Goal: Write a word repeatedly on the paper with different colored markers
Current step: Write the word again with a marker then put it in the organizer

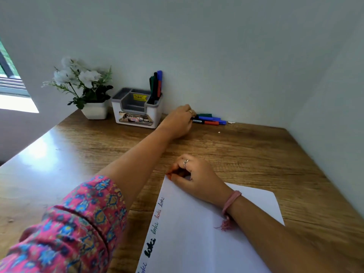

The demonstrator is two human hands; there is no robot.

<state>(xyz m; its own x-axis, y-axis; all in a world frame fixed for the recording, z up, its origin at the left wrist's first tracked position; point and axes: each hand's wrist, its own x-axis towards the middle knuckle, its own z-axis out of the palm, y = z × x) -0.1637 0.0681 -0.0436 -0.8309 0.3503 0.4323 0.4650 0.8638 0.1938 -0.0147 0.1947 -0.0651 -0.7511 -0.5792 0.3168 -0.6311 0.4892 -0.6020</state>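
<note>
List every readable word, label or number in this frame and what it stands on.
"loki", handwritten repeatedly in different colours down the edge of the paper.
"OP", partial print on the organizer's front label; the rest is blurred.
Yellow sticker inside the organizer: too small to read.

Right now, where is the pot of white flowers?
The flower pot sits at the far left of the wooden desk, against the wall, just left of the white pen organizer.
</note>
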